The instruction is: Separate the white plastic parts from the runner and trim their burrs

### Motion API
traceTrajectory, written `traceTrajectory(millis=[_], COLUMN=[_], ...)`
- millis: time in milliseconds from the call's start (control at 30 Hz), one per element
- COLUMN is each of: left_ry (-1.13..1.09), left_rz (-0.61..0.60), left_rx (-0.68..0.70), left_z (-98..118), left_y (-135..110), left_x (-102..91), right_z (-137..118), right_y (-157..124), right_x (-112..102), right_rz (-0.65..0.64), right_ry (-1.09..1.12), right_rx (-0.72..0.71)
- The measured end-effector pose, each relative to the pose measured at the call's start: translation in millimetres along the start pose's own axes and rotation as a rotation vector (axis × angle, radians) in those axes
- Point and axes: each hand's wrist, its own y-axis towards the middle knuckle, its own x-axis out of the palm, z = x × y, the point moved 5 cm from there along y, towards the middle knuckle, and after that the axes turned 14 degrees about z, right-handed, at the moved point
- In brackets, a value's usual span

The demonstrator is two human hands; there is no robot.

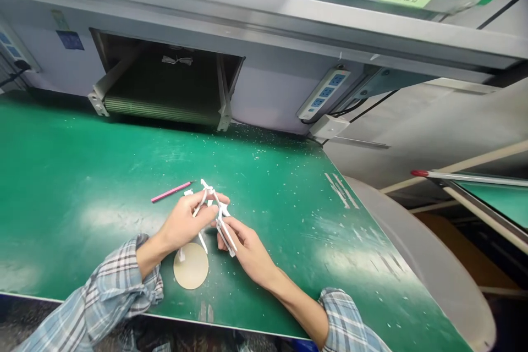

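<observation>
A white plastic frame-like part [220, 212] with thin arms is held between my two hands above the green table. The thumb and fingers of my left hand [187, 220] close round its left and upper side. Lower on the right, my right hand [245, 247] grips the part's narrow legs. Below my left hand lies a round cream disc [191, 272], with a small white piece [182, 254] over its upper left edge. A pink pen [171, 192] with a dark tip rests just beyond my left hand. My fingers hide some of the white part.
The green tabletop [103, 176] is strewn with small white specks toward the back. A conveyor belt [160, 88] comes through an opening in the back wall, with a white piece [177, 60] on it. A power strip [324, 93] hangs at back right. A grey rounded surface [433, 264] adjoins the right edge.
</observation>
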Motion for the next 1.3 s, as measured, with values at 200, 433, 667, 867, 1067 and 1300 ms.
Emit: traceTrajectory(millis=[200, 433, 667, 867, 1067, 1300], left_ry=[-0.037, -0.027, -0.478, -0.532, -0.248, 0.216], left_rz=[0.057, 0.074, 0.248, 0.269, 0.242, 0.012], left_rx=[0.116, 0.342, -0.068, -0.071, 0.049, 0.140], left_z=[-6.6, -2.7, -24.9, -24.9, -9.3, -12.4], left_y=[-11.3, -16.5, 7.6, 8.7, -4.6, 1.2], left_x=[8.1, 10.8, -5.1, -4.2, -9.5, -8.3], right_z=[3.1, -0.4, -21.0, -31.3, -41.6, -55.6], right_y=[2.8, 12.5, 19.1, 6.1, 3.1, -2.9], right_x=[0.6, -11.9, -19.1, 13.7, 51.1, -12.0], right_rz=[0.025, 0.166, 0.161, -0.080, -0.203, -0.168], right_ry=[-0.051, -0.089, -0.321, -0.171, -0.196, -0.147], right_rx=[-0.022, -0.120, -0.378, -0.181, -0.096, -0.097])
